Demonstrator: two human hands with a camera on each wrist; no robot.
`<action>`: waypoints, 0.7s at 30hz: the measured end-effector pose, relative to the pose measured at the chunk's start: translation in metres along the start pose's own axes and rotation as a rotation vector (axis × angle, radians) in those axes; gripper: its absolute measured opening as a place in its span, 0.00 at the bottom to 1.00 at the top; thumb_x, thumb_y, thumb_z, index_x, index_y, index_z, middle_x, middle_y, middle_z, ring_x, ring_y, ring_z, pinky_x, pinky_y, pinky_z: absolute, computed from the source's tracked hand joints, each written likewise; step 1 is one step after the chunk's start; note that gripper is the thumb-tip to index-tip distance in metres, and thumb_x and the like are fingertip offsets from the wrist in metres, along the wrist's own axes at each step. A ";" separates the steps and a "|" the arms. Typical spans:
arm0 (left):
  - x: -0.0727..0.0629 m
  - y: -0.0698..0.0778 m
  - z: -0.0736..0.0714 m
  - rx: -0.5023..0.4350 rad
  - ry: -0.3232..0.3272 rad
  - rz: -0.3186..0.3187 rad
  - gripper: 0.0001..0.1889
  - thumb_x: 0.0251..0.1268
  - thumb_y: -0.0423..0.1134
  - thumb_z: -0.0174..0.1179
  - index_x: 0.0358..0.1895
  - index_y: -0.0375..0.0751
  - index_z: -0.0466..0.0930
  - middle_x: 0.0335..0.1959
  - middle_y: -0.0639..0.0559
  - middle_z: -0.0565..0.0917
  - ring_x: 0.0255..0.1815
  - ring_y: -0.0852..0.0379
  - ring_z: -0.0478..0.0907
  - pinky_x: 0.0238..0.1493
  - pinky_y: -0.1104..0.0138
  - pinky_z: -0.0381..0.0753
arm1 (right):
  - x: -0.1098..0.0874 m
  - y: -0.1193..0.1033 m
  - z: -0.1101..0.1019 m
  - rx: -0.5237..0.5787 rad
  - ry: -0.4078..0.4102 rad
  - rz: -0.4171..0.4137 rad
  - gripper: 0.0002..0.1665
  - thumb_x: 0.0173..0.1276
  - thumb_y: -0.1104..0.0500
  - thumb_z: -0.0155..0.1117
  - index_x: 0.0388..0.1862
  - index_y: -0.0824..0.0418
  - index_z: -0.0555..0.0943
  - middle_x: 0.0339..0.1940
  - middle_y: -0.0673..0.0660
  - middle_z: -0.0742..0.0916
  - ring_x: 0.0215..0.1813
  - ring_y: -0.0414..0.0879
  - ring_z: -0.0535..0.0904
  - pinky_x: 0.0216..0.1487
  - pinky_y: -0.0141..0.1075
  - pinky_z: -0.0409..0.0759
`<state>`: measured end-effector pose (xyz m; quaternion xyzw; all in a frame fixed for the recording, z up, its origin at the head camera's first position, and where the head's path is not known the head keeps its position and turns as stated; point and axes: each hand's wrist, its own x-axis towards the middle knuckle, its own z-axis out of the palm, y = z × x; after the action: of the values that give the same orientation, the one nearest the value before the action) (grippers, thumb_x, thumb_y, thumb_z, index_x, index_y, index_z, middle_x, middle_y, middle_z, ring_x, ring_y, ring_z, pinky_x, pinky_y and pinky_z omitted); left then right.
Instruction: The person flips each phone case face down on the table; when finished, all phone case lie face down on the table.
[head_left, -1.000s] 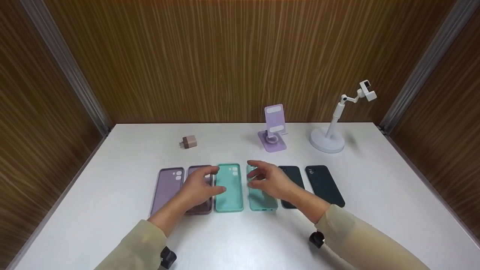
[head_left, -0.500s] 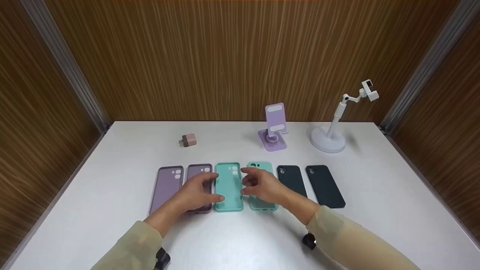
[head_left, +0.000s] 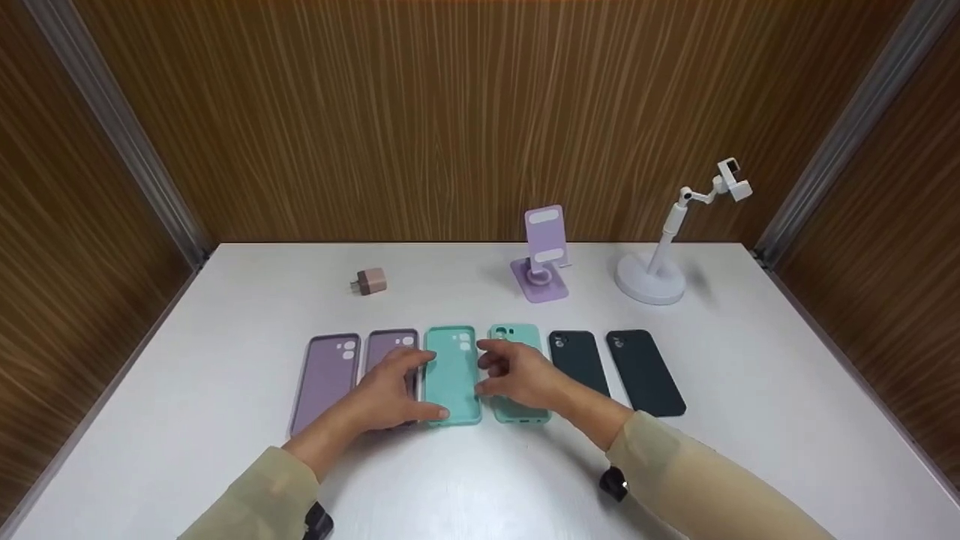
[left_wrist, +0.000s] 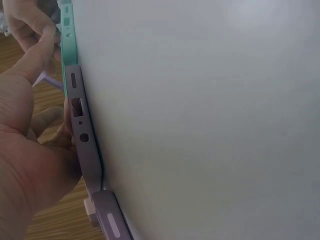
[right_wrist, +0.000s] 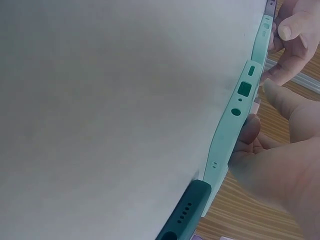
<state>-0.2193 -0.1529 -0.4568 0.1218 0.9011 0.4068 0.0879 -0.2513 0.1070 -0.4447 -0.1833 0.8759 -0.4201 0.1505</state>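
Six phone cases would form one row; several lie side by side on the white table. My left hand (head_left: 386,394) is over the second purple phone case (head_left: 385,341), thumb and index finger spread at the left edge of a mint phone case (head_left: 451,382) lying hollow side up. At that case's right edge are the fingertips of my right hand (head_left: 521,379), which covers part of another mint phone case (head_left: 519,414), back side up. In the right wrist view, my thumb and bent fingers hover by the mint case's end (right_wrist: 230,125). Neither hand has lifted anything.
A purple phone case (head_left: 326,379) lies at the left end, two dark phone cases (head_left: 577,360) at the right. Behind stand a pink charger plug (head_left: 371,281), a purple phone stand (head_left: 545,240) and a white stand with a jointed arm (head_left: 651,279). Wood-grain panels (head_left: 450,120) enclose the table.
My right hand has moved left and slightly down, to the hollow mint case's right edge. My left thumb has slid down toward that case's lower left corner. The cases keep their places.
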 end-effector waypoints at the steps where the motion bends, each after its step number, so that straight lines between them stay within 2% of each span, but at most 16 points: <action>1: 0.000 0.000 0.000 0.010 0.000 0.008 0.51 0.49 0.53 0.86 0.77 0.42 0.73 0.76 0.41 0.69 0.74 0.41 0.69 0.76 0.44 0.65 | 0.000 0.000 0.000 0.000 0.000 -0.001 0.41 0.69 0.61 0.77 0.78 0.65 0.72 0.55 0.54 0.87 0.51 0.46 0.80 0.62 0.45 0.81; 14: -0.002 0.002 0.004 0.063 -0.031 0.010 0.57 0.44 0.55 0.87 0.80 0.40 0.69 0.79 0.43 0.65 0.75 0.40 0.68 0.76 0.45 0.66 | 0.000 0.000 -0.001 0.000 -0.009 -0.010 0.40 0.70 0.61 0.77 0.78 0.64 0.73 0.55 0.53 0.86 0.50 0.46 0.79 0.56 0.41 0.81; 21: -0.001 0.001 0.004 0.070 -0.035 0.014 0.59 0.44 0.56 0.87 0.80 0.38 0.67 0.79 0.42 0.64 0.76 0.40 0.66 0.77 0.45 0.65 | -0.002 -0.008 -0.003 -0.033 -0.022 -0.035 0.39 0.72 0.60 0.75 0.78 0.63 0.73 0.57 0.56 0.87 0.54 0.47 0.82 0.61 0.46 0.82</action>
<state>-0.2173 -0.1501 -0.4586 0.1381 0.9122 0.3734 0.0965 -0.2490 0.1055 -0.4368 -0.2055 0.8776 -0.4063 0.1498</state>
